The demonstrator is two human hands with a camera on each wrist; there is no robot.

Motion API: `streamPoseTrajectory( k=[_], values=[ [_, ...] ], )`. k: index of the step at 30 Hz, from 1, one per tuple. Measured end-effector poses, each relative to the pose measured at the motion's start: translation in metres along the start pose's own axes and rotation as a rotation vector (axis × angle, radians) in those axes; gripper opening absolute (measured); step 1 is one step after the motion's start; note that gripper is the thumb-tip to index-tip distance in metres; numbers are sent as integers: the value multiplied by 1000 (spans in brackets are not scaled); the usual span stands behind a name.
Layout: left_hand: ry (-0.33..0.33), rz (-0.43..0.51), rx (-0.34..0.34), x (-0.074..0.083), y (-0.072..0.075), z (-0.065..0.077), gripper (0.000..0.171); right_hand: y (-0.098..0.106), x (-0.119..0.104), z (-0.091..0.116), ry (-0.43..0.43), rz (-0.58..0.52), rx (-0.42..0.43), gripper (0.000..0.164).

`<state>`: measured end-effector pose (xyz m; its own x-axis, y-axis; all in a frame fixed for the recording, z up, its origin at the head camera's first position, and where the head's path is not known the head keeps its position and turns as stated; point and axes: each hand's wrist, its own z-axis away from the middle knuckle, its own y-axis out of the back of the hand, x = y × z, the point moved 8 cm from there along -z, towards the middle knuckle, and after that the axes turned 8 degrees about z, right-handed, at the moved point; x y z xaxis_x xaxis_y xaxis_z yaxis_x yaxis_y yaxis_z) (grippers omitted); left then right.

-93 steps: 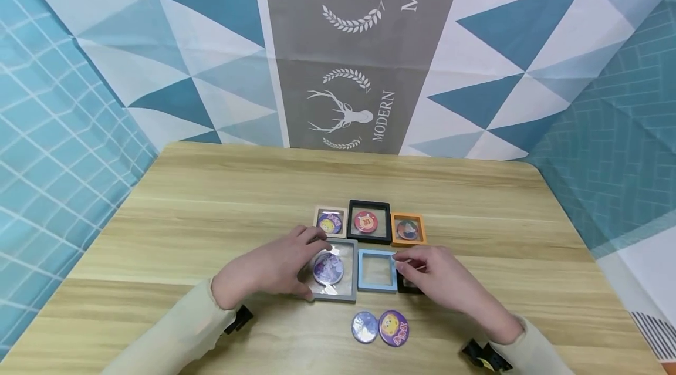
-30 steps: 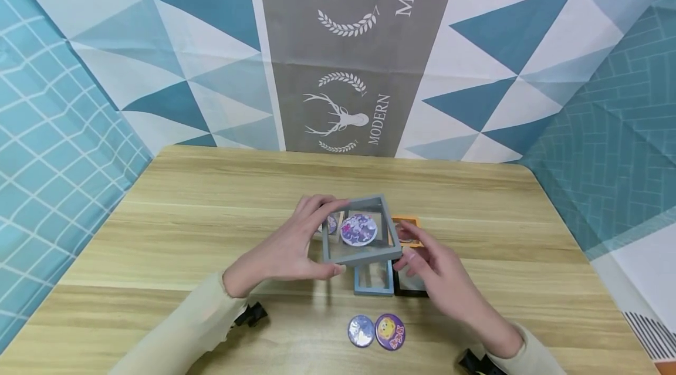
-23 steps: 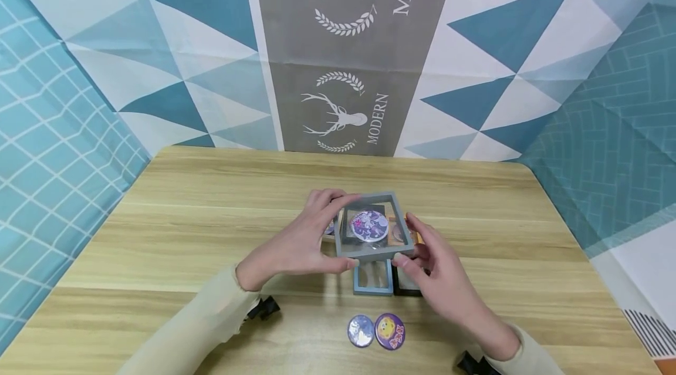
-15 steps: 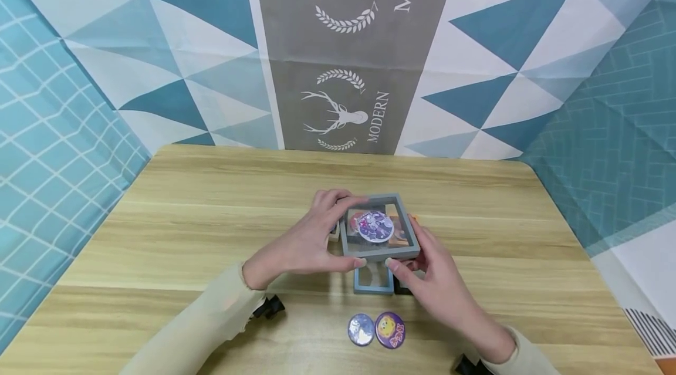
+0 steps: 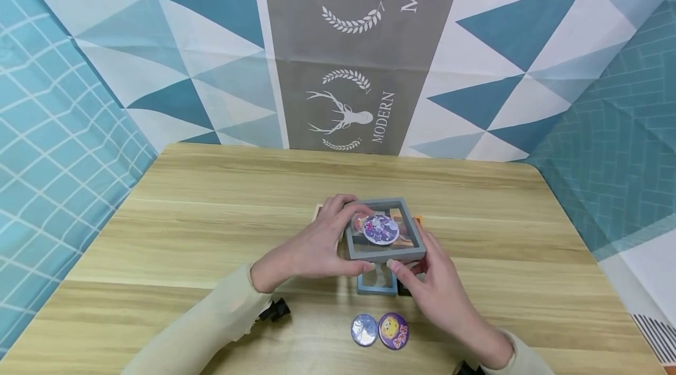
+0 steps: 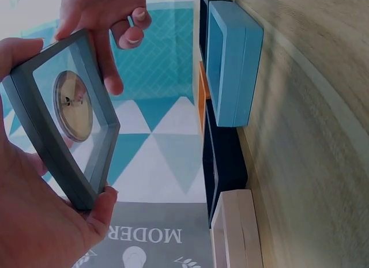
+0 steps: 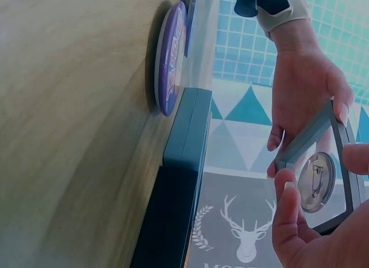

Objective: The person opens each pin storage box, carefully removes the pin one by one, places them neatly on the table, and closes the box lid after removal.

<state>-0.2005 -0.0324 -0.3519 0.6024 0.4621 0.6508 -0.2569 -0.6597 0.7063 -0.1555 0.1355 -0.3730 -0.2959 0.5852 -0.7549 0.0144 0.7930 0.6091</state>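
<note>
Both hands hold a grey square display frame [image 5: 395, 256] above the table, slightly tilted. A round purple-white pin badge [image 5: 381, 230] sits between its clear films; its metal pin back [image 7: 317, 181] shows in the right wrist view. My left hand [image 5: 319, 249] grips the frame's left side, thumb at the near edge and fingers at the far edge. My right hand [image 5: 440, 287] grips its right side, thumb at the near corner. Below it, a light blue frame [image 5: 376, 290] lies on the table, partly covered. A black frame [image 5: 404, 288] beside it is mostly hidden.
Nearer the front edge lie a blue badge [image 5: 364, 330] and a purple badge [image 5: 393, 331]. An orange frame [image 5: 418, 220], a pale beige frame [image 6: 235, 227] and a larger black frame [image 6: 226, 155] stand behind. Patterned cloth [image 5: 338, 105] hangs behind the wooden table [image 5: 211, 187].
The grey frame has been lifted from the table and carried right over the other frames. My right hand has left the small black frame and taken hold of the grey frame.
</note>
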Motion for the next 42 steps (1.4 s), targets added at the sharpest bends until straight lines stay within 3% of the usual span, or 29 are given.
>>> streamPoseTrajectory(
  k=[7,13,20,27,31,34,38,42],
  values=[
    [10,-17,-3,1,-1,0,79,-1,0,1,24,44,6,70],
    [6,-39,-8,1,-3,0,77,2,-8,3,-11,69,10,69],
    [-62,-81,-62,4,-17,0,88,14,-17,1,41,13,86,48],
    [-9,-15,-50,-2,-14,2,89,10,-8,-4,91,-3,51,50],
    [11,-2,-59,-3,-11,2,87,7,-5,-4,53,37,30,43],
    [50,55,-76,-6,-12,2,83,5,-3,-4,-5,42,14,38],
    [136,218,-104,-11,-13,2,73,1,2,-3,-40,50,-17,33],
    [218,385,-99,-15,-11,2,63,-2,7,-3,-28,105,-26,49]
  ],
)
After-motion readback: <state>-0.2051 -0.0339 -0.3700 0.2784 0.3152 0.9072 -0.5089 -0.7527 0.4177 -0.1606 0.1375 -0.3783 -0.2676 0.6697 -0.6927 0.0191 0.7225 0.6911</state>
